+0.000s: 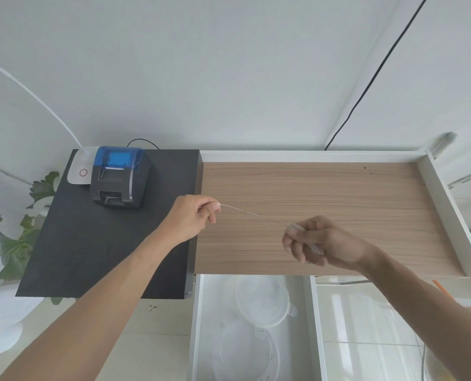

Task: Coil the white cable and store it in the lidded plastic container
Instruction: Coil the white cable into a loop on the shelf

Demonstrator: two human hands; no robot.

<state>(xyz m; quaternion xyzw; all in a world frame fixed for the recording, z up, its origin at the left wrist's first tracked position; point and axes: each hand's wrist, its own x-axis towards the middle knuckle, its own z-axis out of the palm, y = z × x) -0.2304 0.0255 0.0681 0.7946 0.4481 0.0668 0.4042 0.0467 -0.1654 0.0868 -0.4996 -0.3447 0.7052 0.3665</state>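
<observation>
— White cable (252,214), thin and hard to see, ran taut between the two hands in mid-frame, above the wood-grain surface (339,193). How far along was the job?

— Early to middle, I'd judge. The left hand (193,215) pinched one stretch of it between thumb and forefinger. The right hand (319,240) was closed around what looked like a small gathered bundle, with a pale end sticking out under the fingers.

— So some coiling was done?

— Probably a few turns, though blur kept me from counting loops. The stretch between the hands was plainly uncoiled.

— And the container?

— Low in the frame, a clear round plastic container (246,353) sat in the open white drawer (198,325), its lid (262,301) lying apart just above it. Nothing showed inside.

— What remained?

— Winding the rest, dropping the coil in, pressing the lid on. The receipt printer (120,177) at upper left played no part.
</observation>
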